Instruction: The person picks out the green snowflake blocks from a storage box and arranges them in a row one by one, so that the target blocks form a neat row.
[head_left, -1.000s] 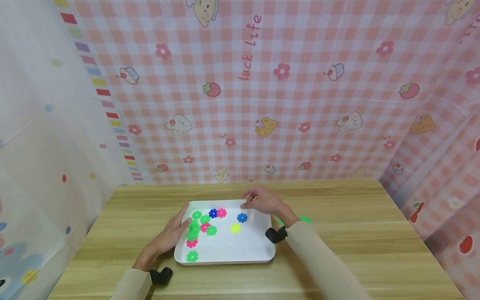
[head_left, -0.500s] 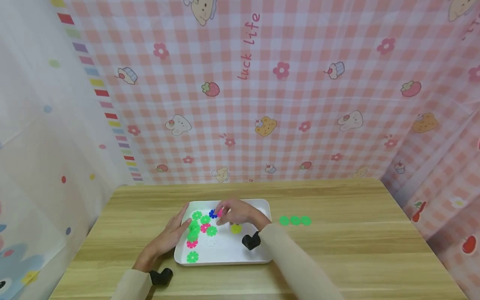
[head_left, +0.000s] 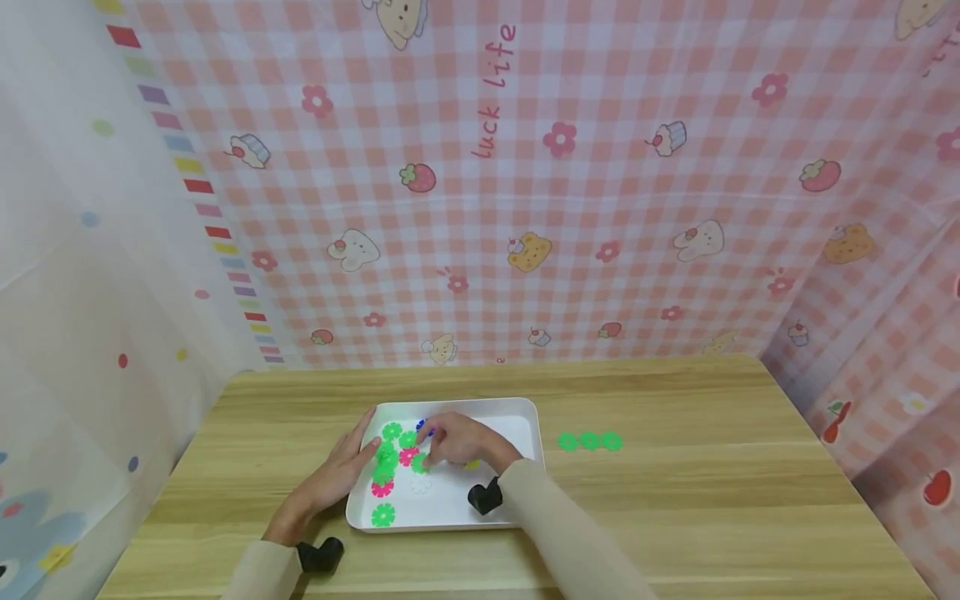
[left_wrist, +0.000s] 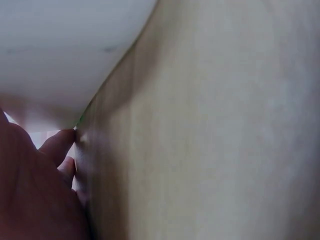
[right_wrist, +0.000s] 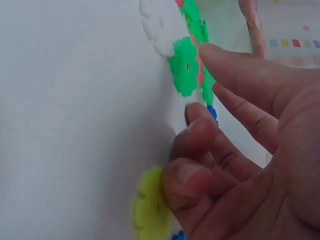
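Note:
A white tray (head_left: 450,504) holds several notched plastic snowflake discs, bunched mainly at its left. My left hand (head_left: 339,468) grips the tray's left side, thumb over the rim and fingers along the outside. Inside the tray, my right hand (head_left: 457,440) reaches over the discs with thumb and forefinger apart. Those fingertips are right by a green disc (right_wrist: 185,67), which lies flat beside a clear white disc (right_wrist: 157,25). Below the curled rear fingers a yellow disc (right_wrist: 152,205) shows. A pink disc (head_left: 408,456) lies left of the fingertips; the hand partly covers a dark blue disc (head_left: 422,427).
Three green discs (head_left: 590,442) lie in a row on the wooden table (head_left: 675,500), right of the tray. Another green disc (head_left: 383,515) sits in the tray's near left corner. A checked curtain (head_left: 525,183) hangs behind the table.
My right hand has moved left from the tray's far right rim, over the blue and pink discs, to the green disc. The left hand has stayed on the tray's side.

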